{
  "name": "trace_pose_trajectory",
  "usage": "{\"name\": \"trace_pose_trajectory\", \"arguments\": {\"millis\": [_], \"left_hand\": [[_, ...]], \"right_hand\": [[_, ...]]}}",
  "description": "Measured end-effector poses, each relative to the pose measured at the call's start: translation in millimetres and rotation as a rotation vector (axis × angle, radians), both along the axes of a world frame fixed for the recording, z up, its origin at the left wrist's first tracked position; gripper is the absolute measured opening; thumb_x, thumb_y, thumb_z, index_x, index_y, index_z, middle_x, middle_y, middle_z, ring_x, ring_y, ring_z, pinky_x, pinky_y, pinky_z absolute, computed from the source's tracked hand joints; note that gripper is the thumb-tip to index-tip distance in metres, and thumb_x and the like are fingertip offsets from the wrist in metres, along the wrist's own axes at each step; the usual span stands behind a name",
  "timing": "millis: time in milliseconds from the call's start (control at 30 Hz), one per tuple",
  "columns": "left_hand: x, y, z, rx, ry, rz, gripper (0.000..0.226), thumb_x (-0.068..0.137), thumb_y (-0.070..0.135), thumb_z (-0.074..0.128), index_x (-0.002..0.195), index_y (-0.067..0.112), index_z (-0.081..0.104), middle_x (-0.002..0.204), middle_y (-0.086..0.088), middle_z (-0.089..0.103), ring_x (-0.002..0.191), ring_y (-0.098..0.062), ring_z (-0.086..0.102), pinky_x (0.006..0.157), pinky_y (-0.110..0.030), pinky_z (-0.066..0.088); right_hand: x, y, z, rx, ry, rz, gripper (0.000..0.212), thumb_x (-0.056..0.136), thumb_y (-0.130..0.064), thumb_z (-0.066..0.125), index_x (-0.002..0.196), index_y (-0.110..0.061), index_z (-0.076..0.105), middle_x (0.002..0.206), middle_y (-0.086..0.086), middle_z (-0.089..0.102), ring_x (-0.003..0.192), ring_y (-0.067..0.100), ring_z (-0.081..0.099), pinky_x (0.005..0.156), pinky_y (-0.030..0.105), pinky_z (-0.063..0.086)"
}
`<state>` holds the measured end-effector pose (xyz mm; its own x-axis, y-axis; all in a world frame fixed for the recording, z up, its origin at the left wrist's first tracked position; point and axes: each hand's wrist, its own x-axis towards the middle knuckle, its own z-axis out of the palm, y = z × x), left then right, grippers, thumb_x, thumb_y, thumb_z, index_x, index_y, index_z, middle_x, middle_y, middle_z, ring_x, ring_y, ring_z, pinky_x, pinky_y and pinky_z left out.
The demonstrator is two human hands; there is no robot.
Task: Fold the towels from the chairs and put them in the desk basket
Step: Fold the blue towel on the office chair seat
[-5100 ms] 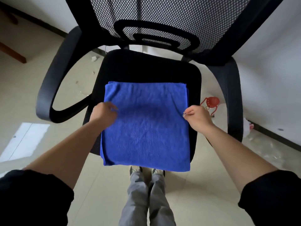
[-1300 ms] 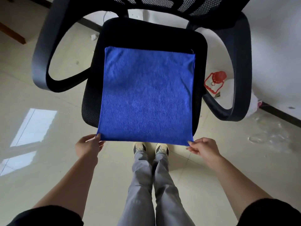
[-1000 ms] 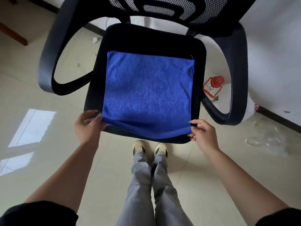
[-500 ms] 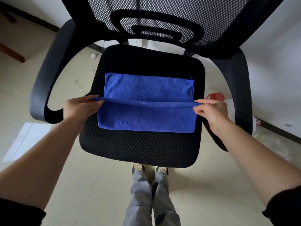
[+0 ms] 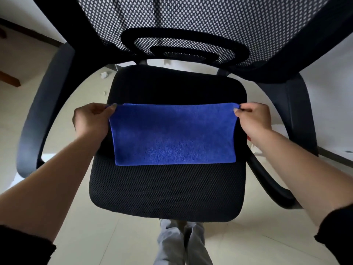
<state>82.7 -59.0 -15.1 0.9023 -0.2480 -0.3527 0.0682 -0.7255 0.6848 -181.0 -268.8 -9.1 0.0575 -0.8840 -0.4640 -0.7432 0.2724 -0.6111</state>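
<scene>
1. Pale tiled floor fills the background; white wall at 2 o'clock, dark skirting strip and a brown wooden piece at 10 o'clock.
2. Black office chair: mesh seat centre frame, perforated mesh backrest at 12 o'clock, curved black plastic armrests at 9 o'clock and 3 o'clock.
3. Blue terry towel, folded into a wide rectangle, lies flat on the seat's middle. Fold edge faces 6 o'clock; free edges face 12 o'clock, toward the backrest.
4. Front strip of the seat at 6 o'clock is uncovered, as is the rear strip at 12 o'clock.
5. Left hand pinches the towel's far corner at 9 o'clock, thumb against fingertips, other fingers curled.
6. Right hand pinches the far corner at 3 o'clock, same thumb-and-finger grip.
7. Both forearms bare, black sleeves pushed up near the frame's lower corners.
8. Grey trouser legs visible at 6 o'clock below the seat edge.
9. Small white scraps on the floor at 11 o'clock, behind the seat.
10. Desk basket: not in frame.
</scene>
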Motion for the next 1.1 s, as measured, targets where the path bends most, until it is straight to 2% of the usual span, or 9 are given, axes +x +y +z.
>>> {"name": "trace_pose_trajectory", "arguments": {"millis": [167,300,400,467,633,700,800,900,1100], "left_hand": [[9.0,-16.7,-7.5,-0.015,0.029,0.000,0.027,0.077,0.038,0.076,0.093,0.016,0.075,0.087,-0.001,0.072,0.079,-0.017,0.064,0.078,-0.029,0.054],[12.7,-26.3,-18.1,-0.033,0.056,0.001,0.027,0.078,0.037,0.076,0.095,0.017,0.074,0.077,0.007,0.067,0.071,-0.012,0.059,0.071,-0.025,0.050],[8.2,-20.1,-30.6,0.018,0.120,-0.001,0.040,0.076,0.042,0.076,0.108,0.018,0.069,0.096,0.004,0.069,0.077,-0.015,0.060,0.078,-0.031,0.054],[-1.2,-5.7,-36.0,0.069,0.155,0.008,0.049,0.076,0.046,0.074,0.115,0.018,0.063,0.106,0.002,0.069,0.087,-0.021,0.064,0.087,-0.038,0.055],[-42.9,46.7,-35.7,0.202,0.121,-0.003,0.048,0.083,0.047,0.067,0.118,0.016,0.060,0.099,0.004,0.062,0.092,-0.017,0.058,0.083,-0.027,0.043],[-58.0,64.6,-36.3,0.224,0.132,-0.010,0.045,0.084,0.048,0.066,0.115,0.015,0.061,0.095,0.003,0.062,0.090,-0.018,0.058,0.081,-0.027,0.041],[-70.0,81.1,-40.8,0.243,0.160,-0.025,0.042,0.084,0.048,0.065,0.109,0.014,0.063,0.091,0.003,0.065,0.086,-0.020,0.062,0.078,-0.030,0.045],[-74.9,84.5,-44.2,0.123,0.234,0.028,0.030,0.085,0.038,0.069,0.101,0.013,0.063,0.086,-0.001,0.069,0.080,-0.020,0.067,0.080,-0.035,0.055],[-83.1,93.3,-34.3,-0.128,0.384,0.294,0.024,0.085,0.019,0.072,0.100,0.002,0.064,0.079,-0.007,0.065,0.064,-0.012,0.063,0.054,-0.011,0.054]], "right_hand": [[6.2,-3.1,-5.0,0.005,0.060,-0.035,0.019,0.092,-0.013,0.059,0.106,-0.007,0.070,0.109,0.011,0.070,0.097,0.027,0.065,0.085,0.034,0.051],[7.5,1.0,-6.9,-0.014,0.117,-0.043,0.021,0.093,-0.017,0.058,0.106,-0.004,0.069,0.116,0.015,0.068,0.109,0.031,0.062,0.090,0.036,0.049],[1.8,13.8,-13.0,-0.027,0.155,0.004,0.024,0.092,-0.019,0.060,0.102,0.000,0.069,0.092,0.018,0.067,0.096,0.031,0.064,0.084,0.039,0.049],[-8.1,26.4,-23.1,-0.010,0.144,0.015,0.019,0.090,-0.021,0.062,0.088,-0.004,0.068,0.075,0.009,0.060,0.083,0.030,0.063,0.064,0.035,0.046],[-41.4,71.5,-42.1,0.079,0.164,-0.081,0.040,0.087,-0.031,0.062,0.057,-0.018,0.040,0.059,0.001,0.044,0.061,0.025,0.046,0.059,0.030,0.032],[-50.8,85.2,-43.6,0.124,0.152,-0.092,0.043,0.088,-0.033,0.062,0.054,-0.016,0.042,0.059,0.003,0.047,0.057,0.024,0.045,0.057,0.032,0.032],[-58.4,94.0,-44.3,0.154,0.080,-0.129,0.038,0.086,-0.034,0.066,0.061,-0.011,0.049,0.062,0.002,0.049,0.062,0.022,0.047,0.057,0.033,0.036],[-59.2,95.0,-42.8,0.228,-0.054,-0.223,0.021,0.085,-0.027,0.070,0.086,-0.009,0.060,0.077,0.000,0.059,0.072,0.019,0.057,0.067,0.033,0.052],[-80.3,111.2,-37.0,0.367,-0.178,-0.332,0.017,0.087,-0.013,0.069,0.092,-0.003,0.057,0.087,0.012,0.066,0.069,0.021,0.068,0.058,0.024,0.058]]}}
